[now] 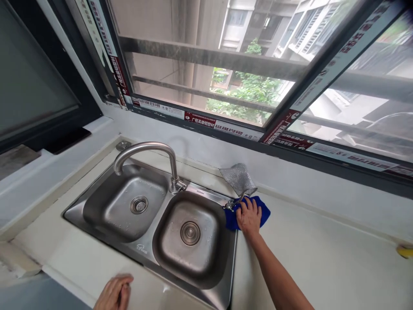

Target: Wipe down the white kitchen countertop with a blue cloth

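The right hand lay flat, fingers spread, pressing a soft blue cloth onto the pale bench, right of the steel double sink. Limp and light, it looked best bunched at any edge. The left hand rested near, its grip loosely curled, holding nothing.

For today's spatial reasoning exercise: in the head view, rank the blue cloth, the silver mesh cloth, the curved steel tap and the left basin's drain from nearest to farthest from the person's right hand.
1. Blue cloth, under the right hand.
2. Silver mesh cloth, just behind the hand on the counter.
3. Curved steel tap, left, behind the basins.
4. Left basin's drain, farthest left.
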